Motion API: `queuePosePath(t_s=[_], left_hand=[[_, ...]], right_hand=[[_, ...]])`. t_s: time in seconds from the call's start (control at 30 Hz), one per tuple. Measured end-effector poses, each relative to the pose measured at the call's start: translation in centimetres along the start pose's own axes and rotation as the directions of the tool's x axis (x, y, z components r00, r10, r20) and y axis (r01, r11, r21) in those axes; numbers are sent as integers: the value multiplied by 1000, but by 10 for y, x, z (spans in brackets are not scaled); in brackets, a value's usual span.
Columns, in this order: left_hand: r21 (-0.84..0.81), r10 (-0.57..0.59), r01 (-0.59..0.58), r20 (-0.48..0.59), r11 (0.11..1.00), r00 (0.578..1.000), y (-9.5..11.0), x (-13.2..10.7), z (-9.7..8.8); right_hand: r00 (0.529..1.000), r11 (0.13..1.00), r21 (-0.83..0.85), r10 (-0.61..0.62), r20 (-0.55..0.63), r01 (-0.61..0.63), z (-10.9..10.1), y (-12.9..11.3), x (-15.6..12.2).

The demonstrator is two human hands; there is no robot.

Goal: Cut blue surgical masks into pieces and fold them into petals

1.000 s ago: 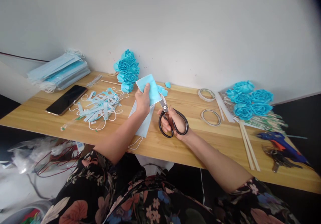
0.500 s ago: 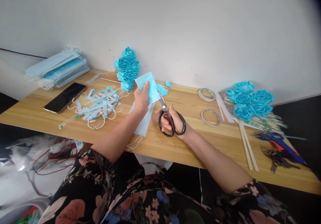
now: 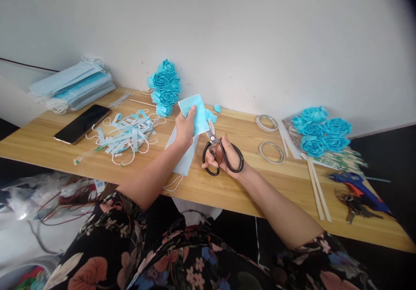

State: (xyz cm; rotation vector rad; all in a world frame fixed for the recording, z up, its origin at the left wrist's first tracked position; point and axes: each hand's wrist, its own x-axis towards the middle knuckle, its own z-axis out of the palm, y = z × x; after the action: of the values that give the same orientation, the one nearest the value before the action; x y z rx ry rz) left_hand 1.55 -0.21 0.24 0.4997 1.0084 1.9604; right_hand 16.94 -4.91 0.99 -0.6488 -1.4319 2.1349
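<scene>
My left hand (image 3: 184, 129) pinches a light blue piece of mask fabric (image 3: 196, 112) and holds it up above the wooden table (image 3: 227, 186). In my right hand (image 3: 227, 156) are black-handled scissors (image 3: 217, 151), fingers through the loops, with the blades set into the fabric's right edge. Under the left hand, flat on the table, lies a whole blue face mask (image 3: 183, 158) whose ear loop hangs over the front edge. Small cut blue pieces (image 3: 214, 113) rest just behind the scissors.
A pile of cut mask strips and ear loops (image 3: 128, 135) lies left, beside a black phone (image 3: 82, 123) and a stack of masks (image 3: 73, 86). Blue fabric roses (image 3: 165, 87) lean on the wall; more roses (image 3: 320, 130), two tape rolls (image 3: 271, 150), sticks (image 3: 316, 186) and a glue gun (image 3: 357, 186) lie right.
The scissor handles have spread a little wider after closing, the blades working along the fabric's edge. My left hand has tilted the blue piece slightly. The view has shifted a little.
</scene>
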Motion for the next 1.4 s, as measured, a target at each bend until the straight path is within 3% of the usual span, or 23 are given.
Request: queuePosePath(t_s=[0.17, 0.37, 0.7, 0.93, 1.27, 1.4], left_hand=[[22, -28, 27, 24, 999, 999, -1, -7, 3], [47, -29, 25, 100, 999, 995, -3, -13, 5], [67, -30, 26, 58, 997, 998, -4, -13, 6], [56, -28, 26, 37, 998, 999, -2, -12, 7], [67, -37, 33, 47, 997, 998, -5, -7, 2], [71, -21, 17, 50, 997, 999, -6, -6, 2]], right_hand=[[999, 999, -42, 22, 24, -21, -4, -2, 1], [999, 1000, -11, -8, -46, 8, -4, 1, 1], [988, 998, -43, -41, -151, 35, 5, -1, 0], [961, 988, 58, -125, -245, 143, 14, -2, 1], [959, 988, 58, -126, -254, 145, 12, 0, 0], [980, 993, 63, -86, -179, 98, 8, -2, 2]])
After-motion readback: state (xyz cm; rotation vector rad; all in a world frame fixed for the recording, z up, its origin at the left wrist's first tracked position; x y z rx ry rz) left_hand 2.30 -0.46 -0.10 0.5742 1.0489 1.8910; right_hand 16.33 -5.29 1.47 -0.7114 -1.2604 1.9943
